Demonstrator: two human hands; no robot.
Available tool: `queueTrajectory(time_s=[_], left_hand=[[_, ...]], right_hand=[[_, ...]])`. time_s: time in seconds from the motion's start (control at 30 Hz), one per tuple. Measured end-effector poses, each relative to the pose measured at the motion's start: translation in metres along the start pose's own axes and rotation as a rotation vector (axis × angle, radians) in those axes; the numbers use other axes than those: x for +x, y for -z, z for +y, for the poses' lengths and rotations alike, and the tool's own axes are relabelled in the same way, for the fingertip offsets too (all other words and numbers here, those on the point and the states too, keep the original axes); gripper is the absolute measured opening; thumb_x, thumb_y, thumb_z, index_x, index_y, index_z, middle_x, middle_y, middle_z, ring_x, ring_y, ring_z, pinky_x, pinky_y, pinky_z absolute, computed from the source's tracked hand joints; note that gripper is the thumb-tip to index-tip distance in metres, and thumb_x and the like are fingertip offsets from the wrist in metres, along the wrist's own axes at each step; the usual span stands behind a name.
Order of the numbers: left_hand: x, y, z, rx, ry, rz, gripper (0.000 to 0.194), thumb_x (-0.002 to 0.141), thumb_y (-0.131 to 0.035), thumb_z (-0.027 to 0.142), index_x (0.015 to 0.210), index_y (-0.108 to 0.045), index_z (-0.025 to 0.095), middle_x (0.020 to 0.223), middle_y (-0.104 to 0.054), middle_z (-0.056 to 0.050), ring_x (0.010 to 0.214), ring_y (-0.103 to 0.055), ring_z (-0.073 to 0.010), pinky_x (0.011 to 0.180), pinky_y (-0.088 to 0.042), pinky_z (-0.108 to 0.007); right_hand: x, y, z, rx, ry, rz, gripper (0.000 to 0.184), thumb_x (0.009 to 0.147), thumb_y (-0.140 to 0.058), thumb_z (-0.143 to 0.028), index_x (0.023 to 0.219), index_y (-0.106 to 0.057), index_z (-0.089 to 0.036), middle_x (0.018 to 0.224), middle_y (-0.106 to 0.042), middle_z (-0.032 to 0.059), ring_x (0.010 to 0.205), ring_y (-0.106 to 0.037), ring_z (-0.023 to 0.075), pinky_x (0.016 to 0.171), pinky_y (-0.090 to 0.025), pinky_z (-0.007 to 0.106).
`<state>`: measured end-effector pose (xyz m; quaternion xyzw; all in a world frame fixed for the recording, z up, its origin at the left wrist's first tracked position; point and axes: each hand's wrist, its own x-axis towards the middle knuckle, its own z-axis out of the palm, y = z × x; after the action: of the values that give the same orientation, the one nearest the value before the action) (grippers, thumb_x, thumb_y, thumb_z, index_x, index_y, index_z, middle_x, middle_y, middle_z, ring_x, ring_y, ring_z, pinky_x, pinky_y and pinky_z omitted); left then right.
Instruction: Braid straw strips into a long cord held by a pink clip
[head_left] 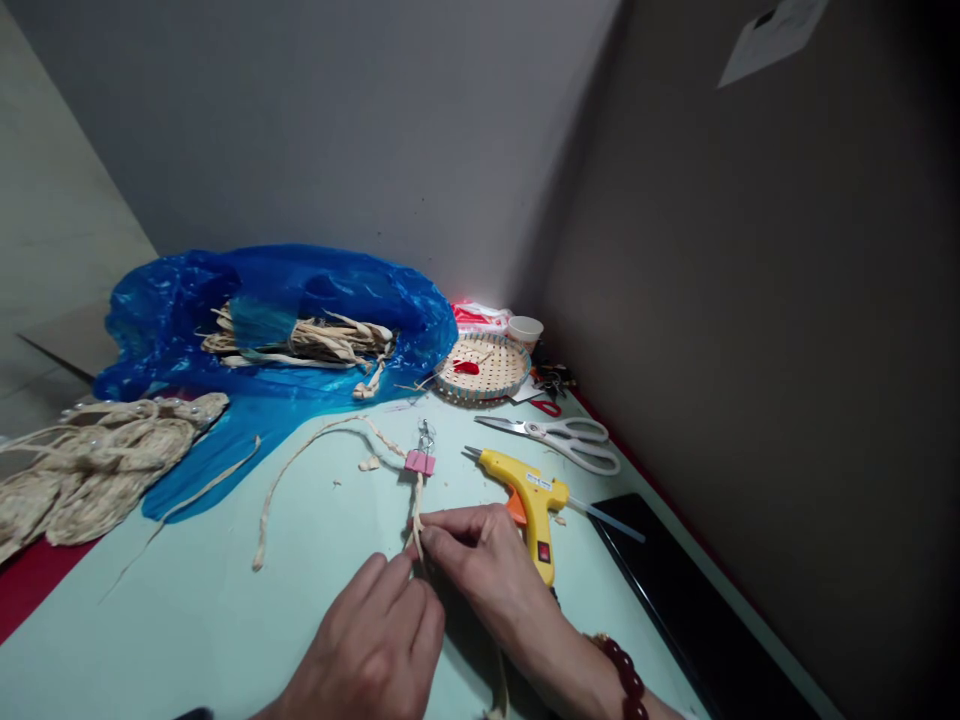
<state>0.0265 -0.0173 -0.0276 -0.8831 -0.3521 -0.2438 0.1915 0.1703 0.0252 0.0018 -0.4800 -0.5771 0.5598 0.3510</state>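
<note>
A pink binder clip (420,463) pinches a braid of pale dried plant fibre (418,492) against the pale green table top. Below the clip, my right hand (487,560) pinches the strands between thumb and forefinger. My left hand (375,635) is closed just to the left and nearer me, its fingers curled on the strands' lower part, partly hidden. One loose fibre strand (279,478) curves from the clip out to the left. Another strand end (501,690) hangs beneath my right wrist.
Right of my hands lie a yellow glue gun (529,485), scissors (562,432) and a black flat panel (690,600). Behind are a round woven tray (491,385), a paper cup (525,330) and a blue plastic bag (172,310) holding fibre bundles (330,342). Woven fibre pieces (112,470) lie left.
</note>
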Motion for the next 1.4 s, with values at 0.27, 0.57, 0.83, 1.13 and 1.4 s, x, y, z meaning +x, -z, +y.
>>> queueTrajectory(time_s=[0.27,0.57,0.83,1.13,1.4], left_hand=[[0.017,0.019,-0.019,-0.416,0.349,-0.121,0.026,0.091,-0.044,0.025,0.072,-0.060,0.018,0.072,-0.060,-0.006,0.072,-0.056,-0.0231,0.065,-0.044,-0.036],[0.035,0.001,-0.050,-1.540,1.032,-0.590,0.029,0.081,-0.059,0.046,0.087,-0.051,0.019,0.059,-0.054,0.007,0.029,-0.026,0.0002,0.030,-0.022,-0.014],[0.032,0.003,-0.047,-1.492,1.135,-0.510,0.030,0.082,-0.058,0.048,0.079,-0.048,0.020,0.047,-0.035,0.014,0.031,-0.016,-0.0002,0.031,-0.011,-0.014],[0.035,0.006,-0.047,-1.318,1.112,-0.491,0.024,0.082,-0.056,0.039,0.071,-0.049,0.019,0.051,-0.031,0.012,0.041,-0.023,-0.0050,0.040,-0.015,-0.019],[0.036,0.008,-0.047,-1.222,1.044,-0.494,0.023,0.083,-0.052,0.035,0.066,-0.047,0.019,0.058,-0.035,0.008,0.058,-0.032,-0.0107,0.054,-0.027,-0.022]], right_hand=[[-0.001,0.000,0.006,0.049,-0.048,0.018,0.021,0.078,-0.055,-0.024,0.063,-0.066,-0.015,0.050,-0.041,-0.0028,0.050,-0.033,0.0099,0.051,-0.025,0.024],[-0.002,0.002,0.006,0.114,0.046,-0.058,0.027,0.081,-0.048,-0.017,0.071,-0.073,-0.013,0.054,-0.050,-0.0021,0.051,-0.033,0.0091,0.049,-0.025,0.023],[-0.007,0.000,0.003,-0.183,-0.035,0.071,0.025,0.083,-0.052,-0.021,0.066,-0.069,-0.014,0.049,-0.045,-0.0042,0.048,-0.035,0.0080,0.048,-0.025,0.022],[-0.018,0.004,-0.004,-0.563,0.119,0.116,0.029,0.086,-0.048,-0.019,0.057,-0.054,-0.016,0.050,-0.045,-0.0028,0.051,-0.039,0.0091,0.050,-0.023,0.026],[-0.027,-0.005,0.004,-0.867,0.444,0.176,0.021,0.085,-0.045,-0.014,0.069,-0.059,-0.016,0.065,-0.057,0.0027,0.052,-0.051,0.0130,0.049,-0.028,0.029]])
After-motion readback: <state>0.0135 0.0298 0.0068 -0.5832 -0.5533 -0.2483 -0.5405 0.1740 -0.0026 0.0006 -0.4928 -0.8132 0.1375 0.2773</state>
